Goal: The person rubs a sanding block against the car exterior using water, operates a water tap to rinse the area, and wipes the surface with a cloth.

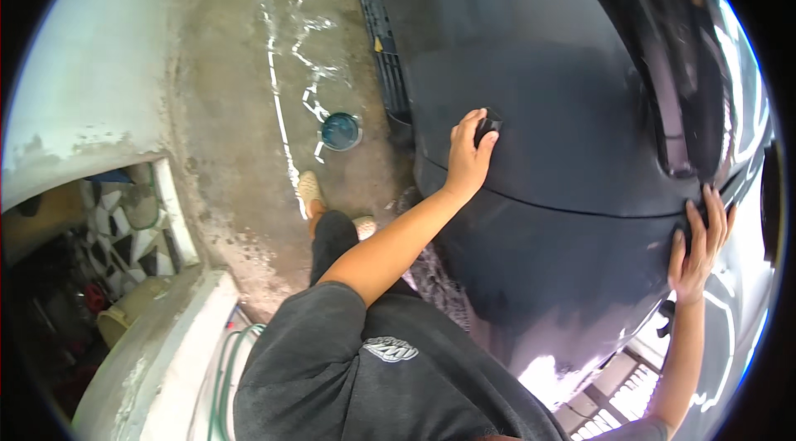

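Note:
A small black block (490, 123), like an applicator pad, is pinched between the thumb and fingers of my left hand (470, 148). It rests against the dark grey side panel (539, 101) of a car; its underside is hidden. A thin curved seam (572, 208) runs across the bodywork below that hand. Farther right, my right hand (701, 246) lies with fingers spread on the car's body, just below the lower corner of a dark window (655, 43). Nothing shows in the right hand.
A dark teal bucket (340, 132) stands on the wet concrete floor (224, 109), left of the car's black side step (381, 35). My feet wear beige clogs (310, 191). A pale wall (91, 84) borders the left, and a green hose (222, 383) hangs at lower left.

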